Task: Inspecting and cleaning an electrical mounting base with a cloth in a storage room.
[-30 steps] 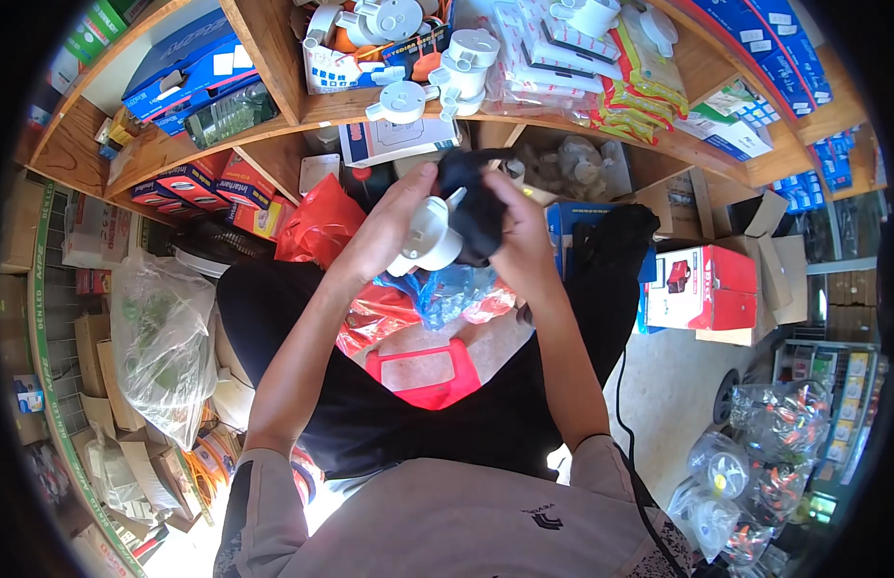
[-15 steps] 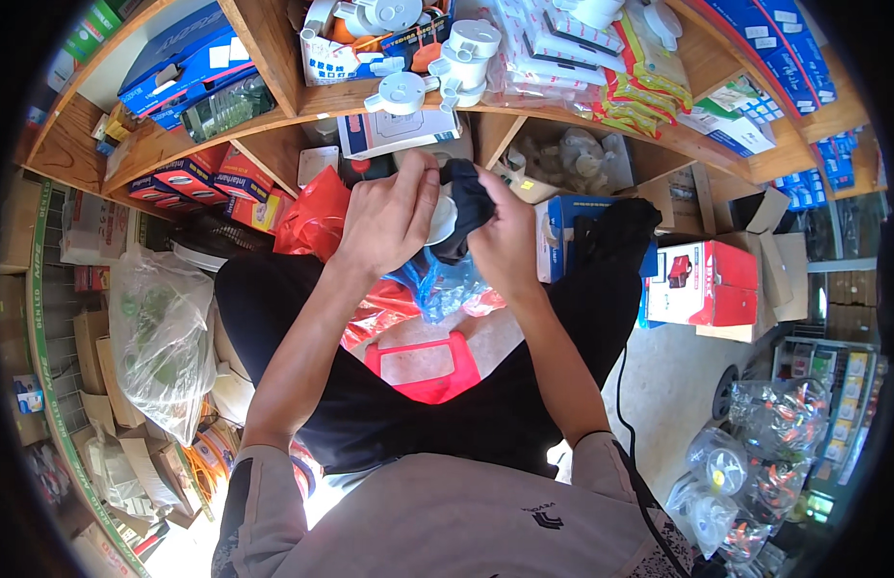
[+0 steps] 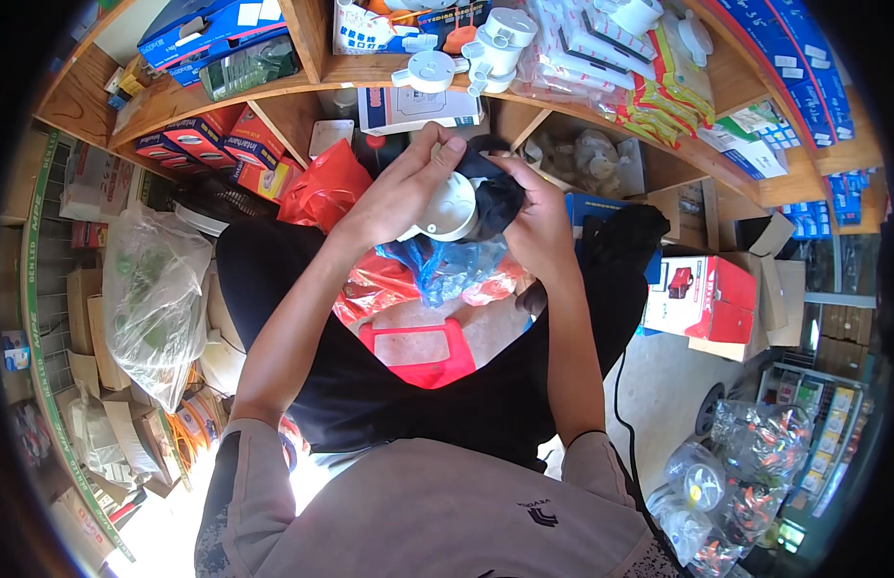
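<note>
A white round plastic junction box (image 3: 449, 208) is in my left hand (image 3: 394, 197), its round face turned up toward me. The fingers of that hand bend over its far side, and a short spout pokes out at the lower left. Against the box's right side, my right hand (image 3: 543, 223) grips a bunched black cloth (image 3: 497, 204). Part of the cloth also reaches up to the left fingertips. Below both hands lie a crumpled blue plastic bag (image 3: 445, 272) and a red plastic bag (image 3: 323, 189).
Similar white junction boxes (image 3: 430, 72) stand on the wooden shelf (image 3: 370, 75) ahead, beside packets in clear wrap. A red plastic stool (image 3: 456, 352) is between my knees. To the right sits a red and white carton (image 3: 716, 297); a clear plastic bag (image 3: 153, 299) hangs at left.
The junction box has turned so its round face now shows more fully. The black cloth has shifted to its right side, and my right hand has moved slightly right.
</note>
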`<move>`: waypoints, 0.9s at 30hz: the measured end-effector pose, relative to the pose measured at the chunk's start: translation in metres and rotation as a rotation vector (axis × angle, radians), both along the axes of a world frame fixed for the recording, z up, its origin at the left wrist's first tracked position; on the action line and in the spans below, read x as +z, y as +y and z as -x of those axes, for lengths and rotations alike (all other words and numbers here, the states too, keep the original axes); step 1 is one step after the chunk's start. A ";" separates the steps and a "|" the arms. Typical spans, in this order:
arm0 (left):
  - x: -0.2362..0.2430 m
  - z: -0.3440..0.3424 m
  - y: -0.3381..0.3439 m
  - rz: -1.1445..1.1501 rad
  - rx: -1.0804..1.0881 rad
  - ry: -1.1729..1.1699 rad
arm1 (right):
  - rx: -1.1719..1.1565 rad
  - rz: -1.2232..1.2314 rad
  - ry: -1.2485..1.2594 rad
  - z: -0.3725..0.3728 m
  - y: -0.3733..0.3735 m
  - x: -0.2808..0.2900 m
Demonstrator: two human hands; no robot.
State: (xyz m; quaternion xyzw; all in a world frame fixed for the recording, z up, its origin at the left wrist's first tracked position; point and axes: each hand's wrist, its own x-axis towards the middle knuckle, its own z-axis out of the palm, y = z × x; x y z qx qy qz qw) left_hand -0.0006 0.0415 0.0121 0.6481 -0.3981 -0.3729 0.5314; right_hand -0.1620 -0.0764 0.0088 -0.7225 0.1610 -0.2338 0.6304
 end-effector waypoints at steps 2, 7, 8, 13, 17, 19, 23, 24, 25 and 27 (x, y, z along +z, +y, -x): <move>0.001 -0.003 0.000 0.013 -0.003 0.017 | -0.010 0.053 0.042 0.000 -0.001 0.002; 0.003 -0.012 0.006 0.119 -0.150 0.187 | -0.156 0.222 -0.100 -0.005 0.004 0.008; 0.005 -0.008 0.006 0.120 -0.157 0.185 | -0.162 0.224 -0.102 -0.004 0.002 0.005; 0.013 -0.006 0.002 0.249 -0.152 -0.561 | -0.169 -0.044 -0.177 0.001 -0.012 0.002; 0.008 -0.020 -0.001 0.342 -0.039 -0.770 | -0.144 -0.128 -0.168 0.006 -0.018 0.005; 0.005 -0.031 -0.001 0.346 0.034 -0.790 | -0.174 -0.167 -0.240 0.012 -0.020 0.011; 0.004 -0.016 -0.004 0.293 -0.079 -0.138 | -0.209 0.055 -0.298 0.023 -0.021 0.019; 0.004 -0.013 -0.001 0.295 -0.087 -0.139 | -0.188 0.321 -0.240 0.024 -0.021 0.020; 0.009 -0.008 0.003 0.125 -0.198 0.115 | -0.120 0.363 -0.227 0.017 -0.012 0.020; -0.003 0.003 0.004 -0.009 -0.355 0.500 | -0.165 0.697 -0.218 0.008 -0.009 0.009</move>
